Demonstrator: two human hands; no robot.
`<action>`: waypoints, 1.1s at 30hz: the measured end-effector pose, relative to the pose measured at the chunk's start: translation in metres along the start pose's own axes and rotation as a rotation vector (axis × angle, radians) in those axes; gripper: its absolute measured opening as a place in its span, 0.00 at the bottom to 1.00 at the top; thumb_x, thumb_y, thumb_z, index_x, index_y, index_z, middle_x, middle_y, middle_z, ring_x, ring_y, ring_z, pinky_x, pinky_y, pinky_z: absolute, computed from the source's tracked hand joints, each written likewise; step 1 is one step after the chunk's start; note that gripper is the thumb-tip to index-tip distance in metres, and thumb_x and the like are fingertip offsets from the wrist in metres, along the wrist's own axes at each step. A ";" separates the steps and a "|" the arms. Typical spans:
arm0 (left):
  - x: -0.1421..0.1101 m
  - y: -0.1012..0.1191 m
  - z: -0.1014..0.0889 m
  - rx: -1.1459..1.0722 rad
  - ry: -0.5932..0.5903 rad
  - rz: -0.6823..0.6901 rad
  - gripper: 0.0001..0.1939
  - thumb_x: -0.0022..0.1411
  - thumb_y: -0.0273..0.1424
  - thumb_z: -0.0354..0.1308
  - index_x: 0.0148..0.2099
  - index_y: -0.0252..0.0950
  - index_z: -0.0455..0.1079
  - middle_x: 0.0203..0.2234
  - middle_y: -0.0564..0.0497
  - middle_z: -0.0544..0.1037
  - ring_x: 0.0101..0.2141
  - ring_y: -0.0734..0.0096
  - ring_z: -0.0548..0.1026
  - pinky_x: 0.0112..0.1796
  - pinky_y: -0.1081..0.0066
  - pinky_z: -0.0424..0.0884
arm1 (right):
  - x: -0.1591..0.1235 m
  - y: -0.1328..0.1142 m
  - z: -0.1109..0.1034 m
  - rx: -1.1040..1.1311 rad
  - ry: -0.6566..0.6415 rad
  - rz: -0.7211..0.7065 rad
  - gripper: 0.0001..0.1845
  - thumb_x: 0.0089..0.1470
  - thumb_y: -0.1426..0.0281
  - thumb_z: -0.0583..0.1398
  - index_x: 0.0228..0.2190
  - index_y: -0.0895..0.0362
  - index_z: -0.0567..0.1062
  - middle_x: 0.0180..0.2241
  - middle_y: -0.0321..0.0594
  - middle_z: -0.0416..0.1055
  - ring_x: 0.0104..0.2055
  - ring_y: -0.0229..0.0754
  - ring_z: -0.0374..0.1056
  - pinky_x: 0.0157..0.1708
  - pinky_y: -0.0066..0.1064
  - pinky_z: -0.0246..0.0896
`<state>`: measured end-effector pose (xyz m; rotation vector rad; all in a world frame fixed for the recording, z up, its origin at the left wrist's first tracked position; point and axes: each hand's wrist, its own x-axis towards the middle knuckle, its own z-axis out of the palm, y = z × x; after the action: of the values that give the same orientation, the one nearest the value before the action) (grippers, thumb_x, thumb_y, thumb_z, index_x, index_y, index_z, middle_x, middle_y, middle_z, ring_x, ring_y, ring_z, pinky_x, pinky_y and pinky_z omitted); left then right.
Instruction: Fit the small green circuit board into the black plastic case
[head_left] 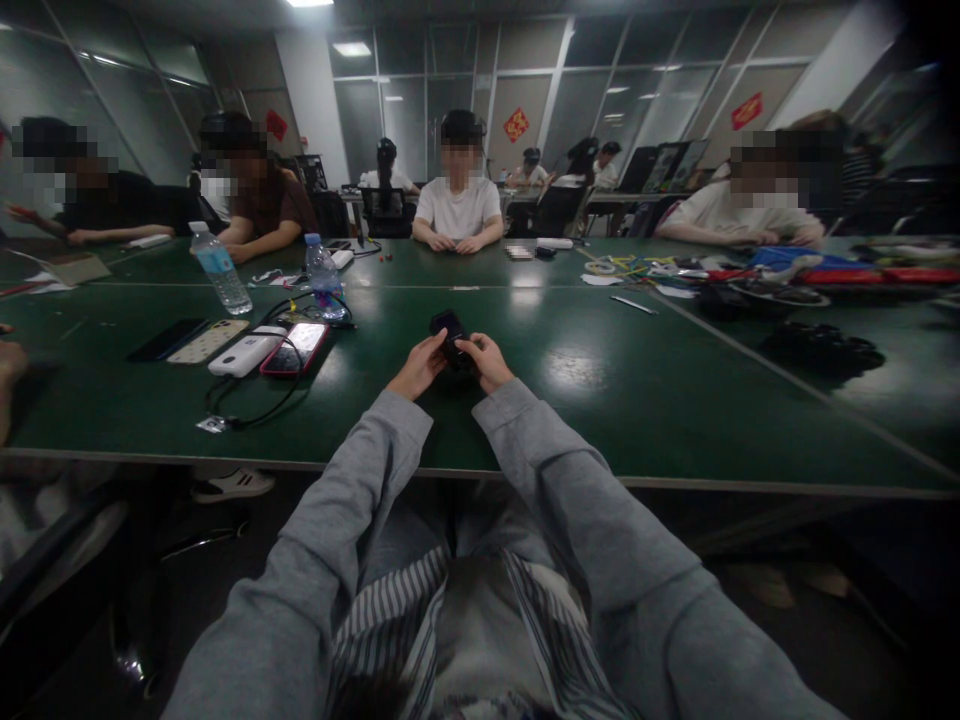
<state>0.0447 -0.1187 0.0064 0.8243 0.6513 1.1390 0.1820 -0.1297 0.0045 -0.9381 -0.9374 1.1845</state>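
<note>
1. My left hand (421, 366) and my right hand (487, 362) are both closed on a small black object (448, 338), thumbs on its upper side.
2. The object sits between my hands, in from the near edge of the green table (652, 410), roughly midway along it.
3. Done, as I judge it: the object is in a two-handed grip. Left: it is not yet released, and I see no part lying loose beside it.
4. Left of my hands, toward the near edge, lie a red-edged phone (296, 348) and a white device (249, 351), neither in my grip.
5. My fingers cover much of the object; its underside is hidden, and I cannot tell whether it touches the tabletop.
6. Its dark surface is hard to read; the dark heap (825, 348) toward the table's right is also indistinct.
</note>
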 end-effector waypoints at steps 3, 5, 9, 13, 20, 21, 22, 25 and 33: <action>0.002 -0.001 0.000 0.018 0.039 0.033 0.14 0.54 0.39 0.67 0.37 0.34 0.75 0.30 0.50 0.78 0.31 0.73 0.74 0.38 0.71 0.67 | 0.001 0.001 -0.001 -0.024 -0.005 -0.006 0.29 0.27 0.59 0.72 0.27 0.52 0.62 0.23 0.26 0.66 0.25 0.35 0.64 0.25 0.27 0.57; 0.002 0.000 0.000 0.020 0.066 0.051 0.15 0.53 0.40 0.68 0.37 0.34 0.75 0.29 0.50 0.78 0.30 0.74 0.74 0.37 0.71 0.66 | 0.002 0.002 -0.001 -0.031 -0.006 -0.007 0.29 0.27 0.59 0.72 0.28 0.52 0.62 0.24 0.26 0.67 0.25 0.35 0.64 0.25 0.27 0.58; 0.003 0.001 -0.002 0.043 0.118 0.085 0.16 0.51 0.42 0.69 0.35 0.34 0.74 0.28 0.51 0.78 0.30 0.75 0.74 0.36 0.72 0.66 | 0.000 0.000 0.001 -0.045 -0.009 0.005 0.29 0.27 0.59 0.72 0.28 0.52 0.61 0.24 0.27 0.67 0.25 0.34 0.63 0.25 0.27 0.57; 0.002 0.001 -0.003 0.065 0.141 0.092 0.18 0.48 0.42 0.71 0.34 0.34 0.74 0.26 0.51 0.77 0.28 0.76 0.74 0.35 0.73 0.66 | -0.003 -0.002 0.002 -0.045 -0.016 0.014 0.30 0.26 0.59 0.72 0.28 0.52 0.61 0.24 0.26 0.67 0.25 0.34 0.63 0.25 0.27 0.57; 0.006 -0.001 -0.008 0.034 0.148 0.081 0.17 0.48 0.41 0.71 0.34 0.35 0.73 0.24 0.54 0.77 0.27 0.78 0.73 0.33 0.74 0.66 | -0.004 -0.001 0.001 -0.040 -0.031 0.030 0.29 0.27 0.59 0.72 0.28 0.52 0.62 0.24 0.27 0.68 0.25 0.35 0.64 0.25 0.27 0.57; 0.007 -0.001 -0.008 0.029 0.147 0.079 0.17 0.48 0.40 0.72 0.34 0.35 0.74 0.25 0.54 0.77 0.27 0.78 0.73 0.34 0.74 0.66 | -0.005 -0.001 0.001 -0.038 -0.032 0.033 0.29 0.27 0.59 0.72 0.28 0.52 0.62 0.24 0.27 0.67 0.25 0.35 0.64 0.25 0.27 0.57; 0.007 -0.001 -0.009 0.026 0.144 0.078 0.17 0.47 0.40 0.72 0.35 0.35 0.74 0.25 0.54 0.77 0.27 0.78 0.74 0.34 0.74 0.67 | -0.005 -0.001 0.001 -0.035 -0.032 0.037 0.29 0.27 0.59 0.72 0.27 0.52 0.62 0.23 0.27 0.67 0.24 0.35 0.64 0.24 0.27 0.57; 0.007 -0.001 -0.009 0.030 0.145 0.083 0.18 0.47 0.41 0.72 0.34 0.35 0.73 0.24 0.54 0.77 0.27 0.77 0.74 0.35 0.73 0.67 | -0.007 -0.003 0.003 -0.022 -0.036 0.049 0.30 0.26 0.59 0.73 0.28 0.52 0.62 0.23 0.27 0.68 0.24 0.34 0.64 0.23 0.27 0.58; 0.007 -0.001 -0.006 0.030 0.149 0.089 0.16 0.50 0.41 0.70 0.33 0.34 0.73 0.25 0.53 0.77 0.28 0.76 0.74 0.35 0.73 0.66 | -0.008 -0.004 0.005 0.007 -0.048 0.065 0.30 0.26 0.59 0.73 0.27 0.52 0.62 0.23 0.27 0.68 0.25 0.34 0.65 0.24 0.26 0.60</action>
<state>0.0425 -0.1110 0.0017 0.8059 0.7622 1.2826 0.1776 -0.1380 0.0090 -0.9442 -0.9469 1.2699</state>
